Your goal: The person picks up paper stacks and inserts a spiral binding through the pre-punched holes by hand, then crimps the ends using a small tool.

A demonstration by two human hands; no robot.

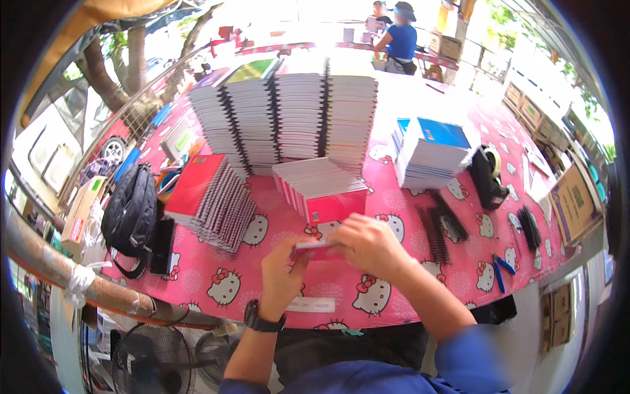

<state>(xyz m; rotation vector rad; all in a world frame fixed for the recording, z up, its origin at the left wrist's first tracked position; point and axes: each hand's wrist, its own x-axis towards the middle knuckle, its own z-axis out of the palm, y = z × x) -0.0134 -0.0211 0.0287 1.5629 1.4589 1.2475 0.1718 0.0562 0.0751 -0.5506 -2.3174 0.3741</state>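
Observation:
Over the near middle of the table, my left hand [282, 270] and my right hand [369, 241] are both closed on a thin notebook [319, 245]. It is tilted nearly edge-on, so its cover hardly shows. My left fingers grip its left end, and my right fingers pinch its right end. Just beyond my hands lies a fanned pile of notebooks [336, 205] with a red cover on top. Black spiral binding coils [433, 235] lie in loose bundles to the right of my right hand. A small white paper strip [311, 305] rests near the front edge.
Tall spiral-bound notebook stacks [298, 125] stand at the back. Left sit a red-covered stack [213, 197] and a black backpack [131, 213]. Rightward are a blue-topped stack [430, 154], a tape dispenser [487, 178] and blue-handled pliers [502, 272]. A person [399, 39] is far behind.

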